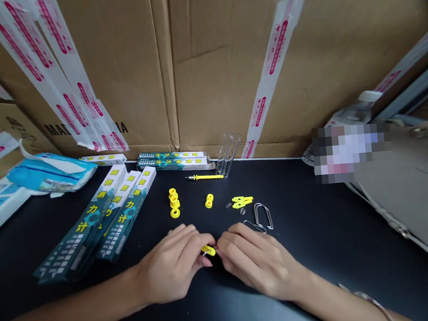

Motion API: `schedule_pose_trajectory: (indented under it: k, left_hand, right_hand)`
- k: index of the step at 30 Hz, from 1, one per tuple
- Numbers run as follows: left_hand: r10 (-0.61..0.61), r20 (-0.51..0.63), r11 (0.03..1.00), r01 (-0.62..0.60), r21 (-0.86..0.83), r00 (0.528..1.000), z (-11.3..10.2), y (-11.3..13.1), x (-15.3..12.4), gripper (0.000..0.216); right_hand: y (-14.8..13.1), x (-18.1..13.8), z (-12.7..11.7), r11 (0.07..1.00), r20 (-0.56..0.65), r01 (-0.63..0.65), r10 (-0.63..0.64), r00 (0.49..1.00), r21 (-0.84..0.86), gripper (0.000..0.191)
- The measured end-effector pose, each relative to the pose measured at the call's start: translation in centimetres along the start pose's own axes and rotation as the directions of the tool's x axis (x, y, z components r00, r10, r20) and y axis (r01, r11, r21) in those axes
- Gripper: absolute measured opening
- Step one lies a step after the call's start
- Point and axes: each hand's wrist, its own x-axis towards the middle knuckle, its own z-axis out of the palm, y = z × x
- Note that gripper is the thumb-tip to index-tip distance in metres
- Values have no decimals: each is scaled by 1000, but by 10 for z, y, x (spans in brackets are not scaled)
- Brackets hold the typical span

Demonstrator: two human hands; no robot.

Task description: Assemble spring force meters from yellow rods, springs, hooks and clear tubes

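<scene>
My left hand (pixel 175 263) pinches a small yellow plastic piece (pixel 209 251) with a bit of bent metal wire at its end. Right beside it, my right hand (pixel 257 261) has its fingers pressed together at the piece's tip; what they grip is hidden. Just beyond the hands lie yellow flat clips (pixel 242 201), small springs (pixel 229 206) and bent metal hooks (pixel 263 216). Farther left are small yellow rings (pixel 209 200) and larger yellow caps (pixel 175 212). A yellow rod with a metal end (pixel 205 177) lies behind them, near clear tubes (pixel 228 154).
Long printed boxes (pixel 127 212) lie on the black table to the left, with more boxes (pixel 175 161) at the back. A blue packet (pixel 52 171) is at far left. A bottle (pixel 358 109) and a light bag (pixel 409 189) stand right. Large taped cartons (pixel 222 71) form the back.
</scene>
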Motion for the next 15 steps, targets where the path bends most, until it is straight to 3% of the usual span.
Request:
schedule_pose_trajectory:
  k: [8, 15]
  left_hand:
    - [-31, -29, 1000, 31, -1, 999, 5, 1, 7, 41]
    - [-21, -52, 999, 19, -38, 998, 4, 1, 10, 44]
  right_hand:
    - [-13, 4, 1, 998, -6, -69, 69, 998, 0, 37]
    - [-20, 5, 3, 991, -36, -131, 132, 991, 16, 39]
